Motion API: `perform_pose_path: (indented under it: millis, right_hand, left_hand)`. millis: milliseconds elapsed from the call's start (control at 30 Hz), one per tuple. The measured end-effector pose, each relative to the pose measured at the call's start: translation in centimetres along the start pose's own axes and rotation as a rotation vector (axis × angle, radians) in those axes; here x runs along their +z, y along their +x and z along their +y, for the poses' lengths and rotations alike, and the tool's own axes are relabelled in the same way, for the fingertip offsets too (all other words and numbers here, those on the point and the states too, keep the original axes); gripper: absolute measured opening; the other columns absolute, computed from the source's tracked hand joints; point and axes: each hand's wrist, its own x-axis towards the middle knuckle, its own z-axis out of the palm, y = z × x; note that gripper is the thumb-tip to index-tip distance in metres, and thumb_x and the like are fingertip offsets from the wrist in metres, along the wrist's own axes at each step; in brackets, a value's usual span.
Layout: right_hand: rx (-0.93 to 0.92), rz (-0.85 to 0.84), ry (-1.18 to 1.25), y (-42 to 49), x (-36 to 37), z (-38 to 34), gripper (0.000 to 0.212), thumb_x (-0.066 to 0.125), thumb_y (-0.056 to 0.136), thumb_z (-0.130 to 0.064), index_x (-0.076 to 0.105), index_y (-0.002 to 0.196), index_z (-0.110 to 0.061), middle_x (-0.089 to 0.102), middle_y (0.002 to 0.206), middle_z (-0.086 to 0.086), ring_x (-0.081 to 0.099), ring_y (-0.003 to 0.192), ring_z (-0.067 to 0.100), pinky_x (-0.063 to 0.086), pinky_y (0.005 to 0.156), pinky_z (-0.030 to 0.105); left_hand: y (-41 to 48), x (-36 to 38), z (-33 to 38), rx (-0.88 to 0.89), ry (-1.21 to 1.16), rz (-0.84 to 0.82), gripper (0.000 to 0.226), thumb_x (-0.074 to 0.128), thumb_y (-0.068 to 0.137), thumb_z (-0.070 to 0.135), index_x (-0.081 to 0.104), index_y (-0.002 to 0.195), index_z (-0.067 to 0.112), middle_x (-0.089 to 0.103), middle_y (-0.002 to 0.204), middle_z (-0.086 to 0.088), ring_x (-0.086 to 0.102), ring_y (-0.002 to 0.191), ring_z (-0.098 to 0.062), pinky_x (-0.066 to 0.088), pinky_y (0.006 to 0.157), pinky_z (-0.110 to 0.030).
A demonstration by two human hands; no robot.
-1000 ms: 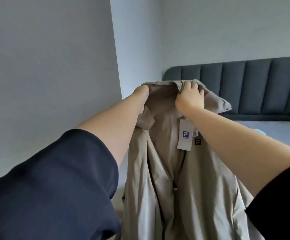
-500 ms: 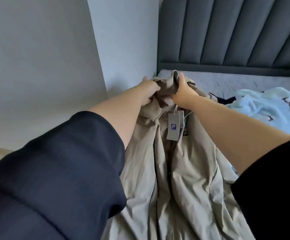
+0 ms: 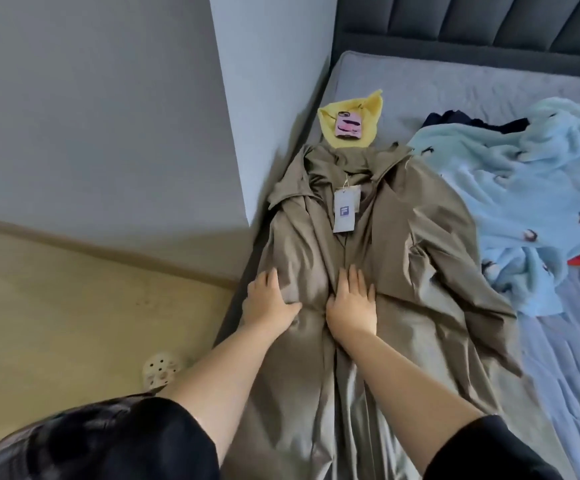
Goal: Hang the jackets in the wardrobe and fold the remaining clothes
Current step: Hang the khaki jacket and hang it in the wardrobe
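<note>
A long khaki jacket (image 3: 420, 258) lies spread face up along the left side of the bed (image 3: 454, 84), collar toward the headboard. A white paper tag (image 3: 345, 211) hangs at its neck. My left hand (image 3: 267, 299) rests flat on the jacket's left front panel, fingers straight. Beside it, my right hand (image 3: 352, 303) presses flat on the fabric next to the zipper line. Neither hand grips the cloth.
A light blue fleece garment (image 3: 530, 192) with penguin prints lies to the right, over dark and red clothes. A yellow cloth (image 3: 368, 116) with a pink phone (image 3: 349, 124) on it sits above the collar. A grey wall (image 3: 233, 98) borders the bed's left; a shoe (image 3: 160, 370) is on the floor.
The jacket, held up by its collar a second ago, now lies flat on the bed. Both hands let go of the collar and moved down onto the jacket's middle.
</note>
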Motion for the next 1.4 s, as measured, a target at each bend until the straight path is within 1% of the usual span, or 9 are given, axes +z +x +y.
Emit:
perform_pose_path:
  millis: [267, 433, 533, 667, 900, 1000, 1100, 1233, 1400]
  right_hand:
    - [0.031, 0.006, -0.071, -1.9, 1.6, 0.0, 0.062, 0.029, 0.096, -0.026, 0.008, 0.152, -0.011, 0.005, 0.16, 0.009, 0.003, 0.147, 0.021, 0.01, 0.116, 0.042]
    - [0.048, -0.04, -0.124, -1.8, 1.4, -0.4, 0.062, 0.027, 0.096, -0.026, 0.005, 0.152, -0.01, 0.002, 0.16, 0.01, 0.001, 0.147, 0.023, 0.009, 0.117, 0.044]
    - [0.055, -0.071, -0.124, -1.7, 1.3, -0.3, 0.063, 0.027, 0.096, -0.027, 0.005, 0.152, -0.01, 0.002, 0.16, 0.01, 0.001, 0.147, 0.022, 0.009, 0.117, 0.044]
    - [0.057, -0.125, -0.116, -1.2, 1.1, -0.3, 0.065, 0.03, 0.095, -0.025, 0.004, 0.152, -0.011, 0.0, 0.16, 0.009, -0.001, 0.147, 0.022, 0.007, 0.117, 0.045]
    - [0.113, -0.108, -0.087, -2.1, 0.9, -1.4, 0.063, 0.028, 0.095, -0.024, 0.006, 0.152, -0.012, 0.0, 0.161, 0.007, -0.001, 0.147, 0.021, 0.005, 0.117, 0.046]
    - [0.17, -0.139, 0.231, -1.5, -0.9, -1.5, 0.059, 0.037, 0.095, -0.021, 0.021, 0.15, -0.008, 0.015, 0.159, 0.01, 0.013, 0.146, 0.023, 0.012, 0.116, 0.043]
    - [0.284, -0.074, 0.612, -0.5, -4.0, -0.7, 0.032, 0.039, 0.096, -0.018, 0.058, 0.115, -0.003, 0.056, 0.123, 0.02, 0.052, 0.11, 0.029, 0.037, 0.084, 0.028]
    - [0.338, 0.052, 0.745, -0.3, -6.0, -1.5, 0.034, 0.042, 0.091, -0.031, 0.052, 0.073, -0.004, 0.054, 0.072, 0.01, 0.049, 0.077, 0.028, 0.033, 0.064, 0.036]
    - [0.483, -0.195, 0.924, -2.7, -2.1, -1.6, 0.039, 0.035, 0.096, -0.036, 0.058, 0.083, -0.007, 0.055, 0.081, 0.012, 0.052, 0.075, 0.025, 0.041, 0.07, 0.032]
  left_hand:
    - [-2.2, -0.5, -4.8, -0.064, -0.136, 0.185, 0.028, 0.064, 0.089, 0.025, 0.047, 0.068, 0.018, 0.054, 0.077, -0.002, 0.056, 0.079, -0.029, 0.041, 0.062, -0.033]
    - [-1.8, -2.7, -9.2, -0.239, -0.273, 0.168, 0.018, 0.057, 0.093, 0.021, 0.059, 0.078, 0.011, 0.058, 0.067, -0.003, 0.056, 0.063, -0.025, 0.039, 0.055, -0.027]
    - [-2.6, -4.1, -8.9, -0.287, -0.505, -0.249, 0.047, 0.047, 0.096, 0.049, 0.058, 0.083, 0.005, 0.062, 0.057, -0.004, 0.051, 0.035, -0.012, 0.036, 0.039, -0.017]
    - [-4.5, -3.5, -6.7, -0.081, -0.336, -0.684, 0.057, 0.063, 0.079, 0.063, 0.062, 0.093, 0.008, 0.067, 0.067, -0.006, 0.059, 0.042, -0.013, 0.038, 0.037, -0.018]
    - [-4.0, -5.1, -7.5, -0.252, -0.885, -0.27, 0.028, 0.062, 0.091, 0.036, 0.064, 0.082, 0.01, 0.066, 0.072, -0.005, 0.063, 0.075, -0.024, 0.047, 0.067, -0.028]
    - [-5.5, -7.6, -6.7, -0.051, -1.205, -0.744, 0.014, 0.063, 0.086, 0.027, 0.075, 0.087, 0.018, 0.073, 0.081, 0.0, 0.07, 0.074, -0.015, 0.055, 0.069, -0.026]
    - [-7.5, -7.2, -4.0, 0.187, -0.963, -1.217, 0.031, 0.051, 0.095, 0.015, 0.058, 0.122, 0.025, 0.064, 0.124, 0.0, 0.064, 0.108, -0.016, 0.053, 0.088, -0.029]
    - [-9.1, -4.8, -1.5, 0.185, -0.552, -1.295, 0.04, 0.049, 0.099, 0.016, 0.042, 0.138, 0.013, 0.048, 0.142, -0.011, 0.049, 0.128, -0.026, 0.04, 0.107, -0.041]
    - [-8.0, -5.2, -3.2, 0.115, -0.362, -0.918, 0.01, 0.062, 0.089, 0.009, 0.061, 0.098, 0.007, 0.063, 0.082, -0.009, 0.058, 0.066, -0.02, 0.042, 0.054, -0.022]
